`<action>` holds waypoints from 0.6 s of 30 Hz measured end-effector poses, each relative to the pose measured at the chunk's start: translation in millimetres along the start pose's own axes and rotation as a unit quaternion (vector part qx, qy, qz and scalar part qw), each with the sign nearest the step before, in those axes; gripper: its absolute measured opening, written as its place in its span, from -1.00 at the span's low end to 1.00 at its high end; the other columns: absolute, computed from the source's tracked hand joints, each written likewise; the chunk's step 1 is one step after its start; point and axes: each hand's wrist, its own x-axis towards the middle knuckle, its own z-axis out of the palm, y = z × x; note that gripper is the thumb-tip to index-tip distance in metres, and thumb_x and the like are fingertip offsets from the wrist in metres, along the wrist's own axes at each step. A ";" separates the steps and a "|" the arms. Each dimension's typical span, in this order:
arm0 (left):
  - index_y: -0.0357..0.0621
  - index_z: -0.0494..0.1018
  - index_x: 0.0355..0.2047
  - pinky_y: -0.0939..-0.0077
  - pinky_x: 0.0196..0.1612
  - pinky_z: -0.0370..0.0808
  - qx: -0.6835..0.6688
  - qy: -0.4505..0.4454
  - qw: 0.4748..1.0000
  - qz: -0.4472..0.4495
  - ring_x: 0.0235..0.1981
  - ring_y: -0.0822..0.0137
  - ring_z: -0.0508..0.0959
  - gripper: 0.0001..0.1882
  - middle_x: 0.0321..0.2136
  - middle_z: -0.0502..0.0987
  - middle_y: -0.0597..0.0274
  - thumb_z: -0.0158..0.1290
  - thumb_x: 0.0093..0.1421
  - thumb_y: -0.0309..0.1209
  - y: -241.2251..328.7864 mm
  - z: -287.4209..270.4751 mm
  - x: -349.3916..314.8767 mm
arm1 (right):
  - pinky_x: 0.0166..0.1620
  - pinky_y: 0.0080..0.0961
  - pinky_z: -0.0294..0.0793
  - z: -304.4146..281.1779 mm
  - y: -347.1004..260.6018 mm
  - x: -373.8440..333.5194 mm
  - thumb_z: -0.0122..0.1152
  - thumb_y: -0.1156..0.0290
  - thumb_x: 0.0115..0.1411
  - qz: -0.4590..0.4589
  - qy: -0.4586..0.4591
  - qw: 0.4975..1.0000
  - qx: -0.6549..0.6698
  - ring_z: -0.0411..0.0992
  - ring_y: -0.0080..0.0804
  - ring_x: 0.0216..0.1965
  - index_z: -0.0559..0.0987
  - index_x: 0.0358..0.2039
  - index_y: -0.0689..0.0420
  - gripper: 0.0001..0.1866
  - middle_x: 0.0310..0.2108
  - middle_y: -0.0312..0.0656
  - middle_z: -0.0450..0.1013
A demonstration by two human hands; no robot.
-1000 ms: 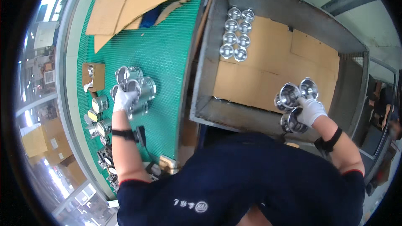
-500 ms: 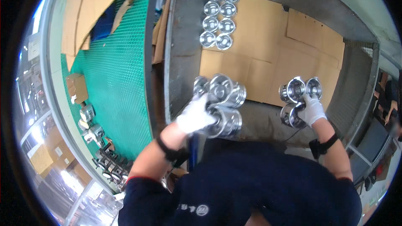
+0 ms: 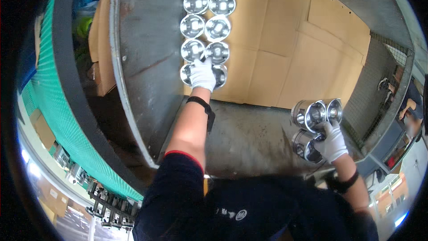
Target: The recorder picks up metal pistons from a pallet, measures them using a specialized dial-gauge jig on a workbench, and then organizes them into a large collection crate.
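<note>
Shiny metal pistons (image 3: 218,27) stand in two columns along the left side of a cardboard sheet (image 3: 276,31), their open hollow ends facing up. At the near end of the columns, my white-gloved left hand (image 3: 203,75) reaches down with its fingers in among the last pistons (image 3: 186,75), closed on them. Part of those pistons is hidden under the glove. My right hand (image 3: 331,140), also gloved in white, holds a cluster of pistons (image 3: 307,114) by their rims, tilted, at the near right. Its fingers reach into the open ends.
A grey metal bin (image 3: 147,31) surrounds the cardboard, with a mesh panel (image 3: 374,76) at its right. Beyond the left wall are a folded carton (image 3: 101,53) and a green-topped bench (image 3: 67,107) with metal parts. Another person (image 3: 412,102) is at the far right.
My left hand has moved forward, carrying its pistons from the bin's near wall to the near end of the columns. My right hand still holds its cluster. The view has shifted closer over the bin.
</note>
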 end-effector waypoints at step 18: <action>-0.26 0.31 0.12 0.03 0.14 0.41 -0.032 0.376 0.921 0.099 0.09 -0.27 0.42 -0.36 0.11 0.36 -0.29 0.22 -0.02 -0.51 -103.1 -205.0 -221.3 | -0.03 -0.20 0.51 -60.7 -92.6 201.1 0.24 0.38 0.00 0.039 -0.049 0.997 -0.047 0.52 0.06 -0.13 0.52 -0.07 0.17 -0.58 -0.20 0.14 0.54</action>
